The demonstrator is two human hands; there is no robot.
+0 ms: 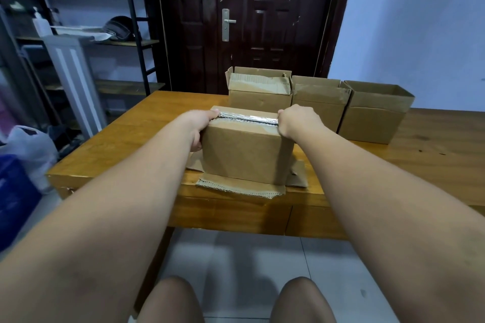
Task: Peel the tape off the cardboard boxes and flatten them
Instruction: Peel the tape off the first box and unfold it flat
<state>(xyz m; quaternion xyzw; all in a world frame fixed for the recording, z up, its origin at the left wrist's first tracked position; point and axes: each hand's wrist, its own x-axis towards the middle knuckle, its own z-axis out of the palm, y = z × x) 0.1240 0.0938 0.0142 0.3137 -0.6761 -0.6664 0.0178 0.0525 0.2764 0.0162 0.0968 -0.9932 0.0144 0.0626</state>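
Four cardboard boxes stand on a wooden table (162, 123) with an orange-brown top, set over a pale tiled floor (236, 252); behind it a dark panelled door (252, 16) with a silver lever handle, a pale blue wall (420, 34) to the right, a black-framed metal shelving unit (133, 21) to the left carrying a dark cap and a white bottle; a white plastic bag (31, 149) sits low at left. Nearest box (246, 155): upside down near the table's front edge, its open flaps splayed flat on the tabletop beneath it, shiny clear tape (246, 116) running along the closed top seam. Left hand (200, 123): curled over the box's left top edge, thumb at the tape's left end, fingers down the side. Right hand (296, 120): closed over the right top edge at the tape's other end; whether either hand actually pinches the tape cannot be told. Three open boxes (317, 105) stand in a row just behind, touching one another, flaps up. No readable writing or labels on any box.
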